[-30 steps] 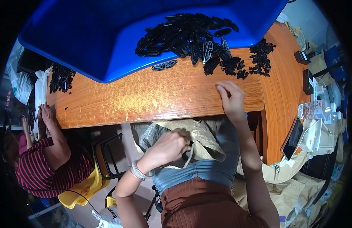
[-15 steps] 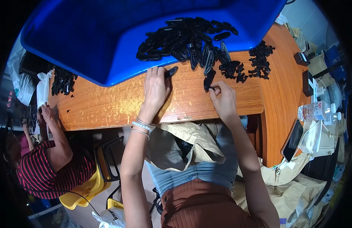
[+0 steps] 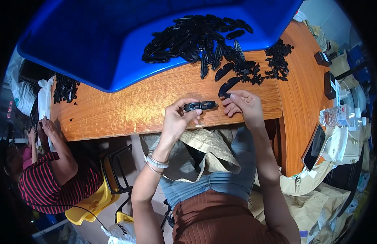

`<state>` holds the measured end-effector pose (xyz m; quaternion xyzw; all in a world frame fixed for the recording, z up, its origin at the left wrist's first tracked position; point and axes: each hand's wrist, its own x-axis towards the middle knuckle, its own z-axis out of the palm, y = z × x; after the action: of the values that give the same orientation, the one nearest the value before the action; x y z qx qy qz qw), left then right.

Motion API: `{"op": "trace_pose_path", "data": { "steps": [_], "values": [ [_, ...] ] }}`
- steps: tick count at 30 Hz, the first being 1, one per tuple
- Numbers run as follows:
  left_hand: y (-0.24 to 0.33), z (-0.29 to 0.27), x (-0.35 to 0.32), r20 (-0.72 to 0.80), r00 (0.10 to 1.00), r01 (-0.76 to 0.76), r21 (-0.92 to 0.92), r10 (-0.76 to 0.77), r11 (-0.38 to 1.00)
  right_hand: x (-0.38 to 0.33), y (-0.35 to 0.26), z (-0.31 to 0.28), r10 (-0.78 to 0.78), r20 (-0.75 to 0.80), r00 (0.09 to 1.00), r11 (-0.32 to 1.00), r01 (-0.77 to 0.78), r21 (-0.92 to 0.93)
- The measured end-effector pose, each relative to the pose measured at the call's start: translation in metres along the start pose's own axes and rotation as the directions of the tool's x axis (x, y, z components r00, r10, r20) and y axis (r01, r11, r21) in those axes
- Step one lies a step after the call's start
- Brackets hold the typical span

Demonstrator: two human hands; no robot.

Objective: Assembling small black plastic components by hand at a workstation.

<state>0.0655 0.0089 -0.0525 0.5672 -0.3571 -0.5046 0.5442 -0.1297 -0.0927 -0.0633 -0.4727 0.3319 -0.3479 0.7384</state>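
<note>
My left hand [image 3: 178, 116] pinches a long, rounded black plastic part [image 3: 207, 105] between thumb and fingers, just above the wooden table. To its right, my right hand [image 3: 247, 106] has its thumb and forefinger closed at the lower end of another curved black plastic part [image 3: 228, 86]; the other fingers curl beneath. A similar black piece [image 3: 224, 72] lies just beyond that one. Farther off, a heap of these dark parts [image 3: 184, 38] spills over the front of a blue plastic bin [image 3: 133, 67] onto the table.
Small black pieces [image 3: 279, 61] lie in a pile at the right, and more black parts [image 3: 65, 88] at the left. A phone [image 3: 314, 147] and a clear bottle [image 3: 334, 116] are on the right side. A person in a striped shirt [image 3: 60, 183] works at the left.
My left hand has come away from the bin's edge, towards me and right, with a black part in its fingers. The part at my right fingertips has turned to a slant.
</note>
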Motion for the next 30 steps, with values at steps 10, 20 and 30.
{"op": "trace_pose_path", "data": {
  "steps": [10,20,30],
  "values": [
    [0.003,0.025,-0.025,0.018,0.998,0.069,-0.234,-0.066,0.97,-0.032,0.001,0.049,-0.143,-0.194,0.97,0.986,0.123,-0.114],
    [0.009,0.027,-0.034,0.095,0.996,0.009,-0.086,-0.001,0.996,-0.048,0.001,0.051,-0.339,-0.041,0.94,0.871,0.297,-0.391],
    [0.018,0.025,-0.033,0.065,0.998,-0.019,-0.062,0.023,0.998,-0.051,-0.002,0.044,-0.336,0.038,0.941,0.737,0.287,-0.612]
  ]
}}
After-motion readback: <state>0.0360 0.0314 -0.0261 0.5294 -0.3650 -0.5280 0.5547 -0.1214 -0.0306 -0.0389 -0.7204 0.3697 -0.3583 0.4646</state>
